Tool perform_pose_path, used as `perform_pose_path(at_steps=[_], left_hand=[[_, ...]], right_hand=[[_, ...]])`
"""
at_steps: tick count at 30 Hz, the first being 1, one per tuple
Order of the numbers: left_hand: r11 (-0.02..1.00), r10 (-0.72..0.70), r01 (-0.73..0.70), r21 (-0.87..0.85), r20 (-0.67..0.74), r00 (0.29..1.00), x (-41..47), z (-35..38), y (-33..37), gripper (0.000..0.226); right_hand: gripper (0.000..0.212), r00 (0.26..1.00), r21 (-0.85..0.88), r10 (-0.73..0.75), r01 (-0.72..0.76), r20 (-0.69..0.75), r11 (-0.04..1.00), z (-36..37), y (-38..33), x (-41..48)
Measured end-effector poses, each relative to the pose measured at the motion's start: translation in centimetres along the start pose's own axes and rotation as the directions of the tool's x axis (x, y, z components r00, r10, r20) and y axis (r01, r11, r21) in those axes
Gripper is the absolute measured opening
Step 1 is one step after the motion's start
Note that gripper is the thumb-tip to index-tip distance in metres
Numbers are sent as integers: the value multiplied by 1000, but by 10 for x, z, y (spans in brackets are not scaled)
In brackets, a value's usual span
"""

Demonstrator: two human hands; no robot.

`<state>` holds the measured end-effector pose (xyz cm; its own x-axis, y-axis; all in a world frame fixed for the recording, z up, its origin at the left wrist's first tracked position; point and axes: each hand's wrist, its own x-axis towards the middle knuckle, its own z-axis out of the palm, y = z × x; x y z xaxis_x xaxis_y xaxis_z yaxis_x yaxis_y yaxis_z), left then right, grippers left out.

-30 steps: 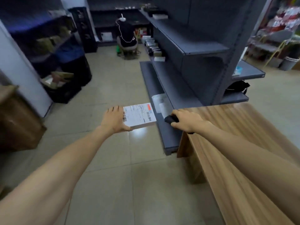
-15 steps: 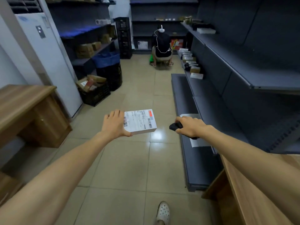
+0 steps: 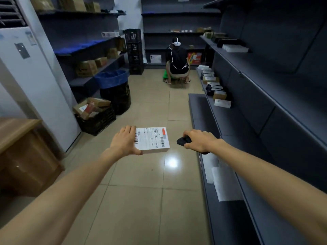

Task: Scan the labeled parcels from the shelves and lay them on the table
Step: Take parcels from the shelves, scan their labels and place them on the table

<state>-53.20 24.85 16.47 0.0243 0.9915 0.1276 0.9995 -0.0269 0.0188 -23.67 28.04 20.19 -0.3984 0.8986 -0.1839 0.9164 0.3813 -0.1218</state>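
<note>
White parcel (image 3: 155, 141) with a printed label and barcodes facing up, held flat in the air above the tiled floor (image 3: 138, 200) in the aisle; left hand (image 3: 123, 142) grips its left edge, fingers (image 3: 129, 129) at the far corner and thumb along the near edge, clamped on the parcel; right hand (image 3: 200, 141) level with it and just to the right, apart from the parcel; its fingers are curled tight round a black scanner (image 3: 181, 141), whose front end pokes out toward the parcel; scanner and parcel near, not touching; both arms bare, stretched forward.

Dark grey shelves (image 3: 261, 96) run along the right; on a lower shelf farther down the aisle sits a row of small packages (image 3: 220, 95), some white, some brown; white foam sheets (image 3: 223, 184) lie on the bottom shelf below the right forearm; left shelves (image 3: 88, 48) hold brown cartons (image 3: 86, 68); black bin (image 3: 115, 96) with a blue liner stands on the floor beside them; black crate (image 3: 96, 121) just in front of the bin, stuffed with cardboard boxes; tall white cabinet (image 3: 30, 82) at left; wooden surface (image 3: 16, 129) at the left edge, near the left forearm; stack of black crates (image 3: 133, 50) by the far wall; person (image 3: 177, 62) in a dark top sits at the aisle's end, back to the camera, white headset on.
</note>
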Motion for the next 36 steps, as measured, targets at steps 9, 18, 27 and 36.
perform_pose_path(at_steps=[9,18,27,36], left_hand=[[988,112,-116,-98,-44,993,224,30,-26,102],[953,271,-278,-118,-68,960,452,43,-65,101],[904,414,-406,-134,40,910,586,114,-39,110],[866,493,-480,-140,69,868,753,146,53,107]], right_hand=[[46,989,-12,143,-144,-35,990,-54,49,174],[47,947,50,311,-308,-79,950,-105,83,350],[49,894,70,443,-447,65,892,-81,152,450],[52,832,193,552,-551,56,812,-105,291,565]])
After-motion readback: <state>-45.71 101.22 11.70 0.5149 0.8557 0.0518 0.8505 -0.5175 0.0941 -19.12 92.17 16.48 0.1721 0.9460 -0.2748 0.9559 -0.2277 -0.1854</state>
